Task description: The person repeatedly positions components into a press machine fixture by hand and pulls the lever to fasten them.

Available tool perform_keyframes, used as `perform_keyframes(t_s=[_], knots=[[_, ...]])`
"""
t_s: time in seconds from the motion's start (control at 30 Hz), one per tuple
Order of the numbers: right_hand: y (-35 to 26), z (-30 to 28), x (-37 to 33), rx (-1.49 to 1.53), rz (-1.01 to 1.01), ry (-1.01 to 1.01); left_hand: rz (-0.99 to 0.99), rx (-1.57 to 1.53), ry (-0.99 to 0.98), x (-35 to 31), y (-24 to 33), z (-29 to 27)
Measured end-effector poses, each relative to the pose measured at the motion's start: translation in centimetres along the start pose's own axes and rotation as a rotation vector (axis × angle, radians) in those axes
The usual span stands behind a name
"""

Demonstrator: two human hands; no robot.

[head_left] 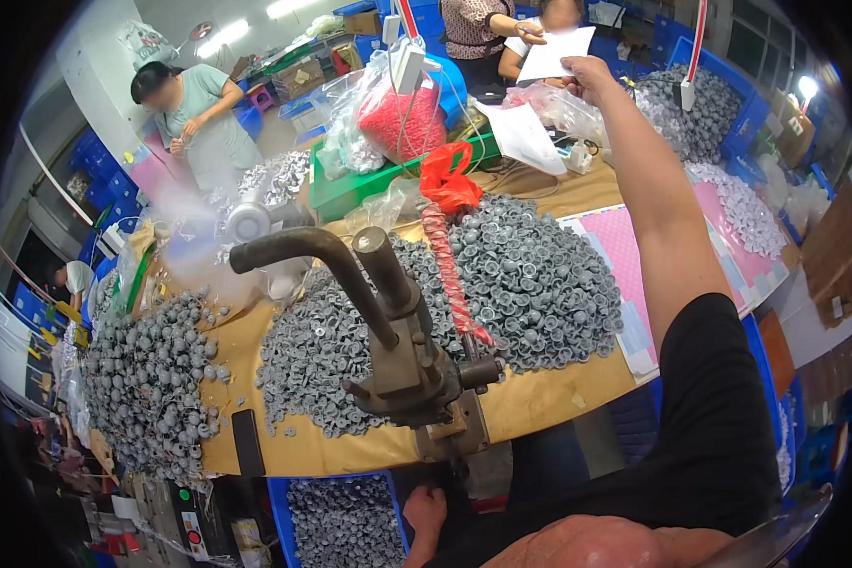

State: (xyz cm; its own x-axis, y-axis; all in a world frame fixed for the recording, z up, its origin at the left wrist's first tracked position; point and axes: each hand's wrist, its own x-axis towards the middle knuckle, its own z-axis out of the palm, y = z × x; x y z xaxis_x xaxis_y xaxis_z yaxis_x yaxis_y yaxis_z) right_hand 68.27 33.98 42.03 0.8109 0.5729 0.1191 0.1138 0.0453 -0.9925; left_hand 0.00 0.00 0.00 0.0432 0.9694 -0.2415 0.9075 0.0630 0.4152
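Head view: the right hand has its grip pinched on a white paper, raised beyond the counter near a co-worker's hand. The left hand is below the near edge, beside a blue crate; whether its grip is closed is unclear. Grey caps heap around a metal press; a black phone lies near the edge. Behind stand a green tray and, left, a person.
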Motion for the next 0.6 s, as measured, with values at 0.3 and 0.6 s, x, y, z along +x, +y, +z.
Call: perform_keyframes(t_s=[0.3,0.6], knots=[[-3.1,-8.1,4.9,-0.22,-0.08,-0.152,0.21,-0.102,-0.014,1.9,1.4,3.3],[1.3,-8.2,-28.4,-0.648,-0.28,-0.615,0.145,-0.226,0.009,0.7,-2.3,1.3]])
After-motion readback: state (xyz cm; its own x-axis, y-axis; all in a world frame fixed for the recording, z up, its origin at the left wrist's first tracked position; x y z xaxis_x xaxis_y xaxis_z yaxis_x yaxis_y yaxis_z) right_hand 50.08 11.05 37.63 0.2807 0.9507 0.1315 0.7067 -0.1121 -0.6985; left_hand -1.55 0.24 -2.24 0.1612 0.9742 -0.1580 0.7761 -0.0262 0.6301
